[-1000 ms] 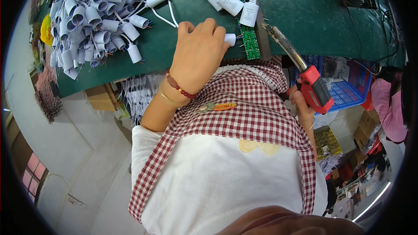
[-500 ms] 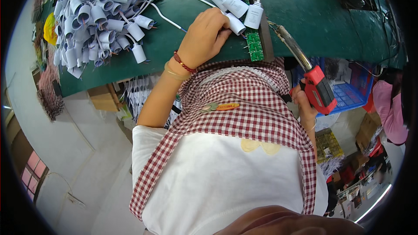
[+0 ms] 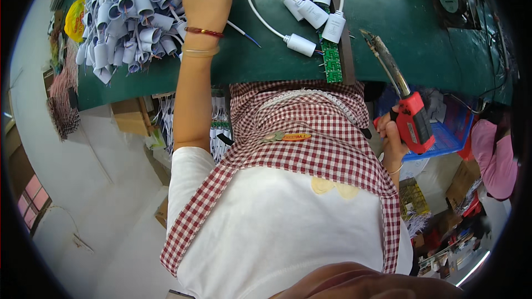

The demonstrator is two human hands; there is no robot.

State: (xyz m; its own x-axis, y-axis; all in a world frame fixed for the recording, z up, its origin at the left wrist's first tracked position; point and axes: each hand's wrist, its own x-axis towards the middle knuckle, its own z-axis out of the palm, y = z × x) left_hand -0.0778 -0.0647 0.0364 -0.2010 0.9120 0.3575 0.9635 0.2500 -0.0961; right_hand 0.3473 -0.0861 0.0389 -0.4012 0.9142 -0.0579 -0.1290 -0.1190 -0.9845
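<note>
My left hand [image 3: 208, 0] reaches to the far edge of the view, beside a heap of white lamp sockets [image 3: 119, 27]. Its fingers look stretched out, though the tips are cut off by the frame. In my right hand [image 3: 392, 135] is a red and black soldering gun [image 3: 415, 124], its metal barrel pointing up over the bench edge. A white lamp socket [image 3: 301, 45] lies with its wire ends at a strip of green circuit boards [image 3: 332, 63]. More wired sockets [image 3: 313, 13] rest across the strip's far part.
A dark bar [image 3: 347, 55] runs along the strip's right side on the green bench [image 3: 399, 0]. A black fan [image 3: 451, 0] stands at the far right. Below the bench edge sits a blue crate [image 3: 449, 135]; a person in a pink sleeve [image 3: 493, 158] is at the right.
My left hand has left the socket at the circuit boards and moved far left to the heap. The soldering gun stays in my right hand, with its tip slightly farther from the boards.
</note>
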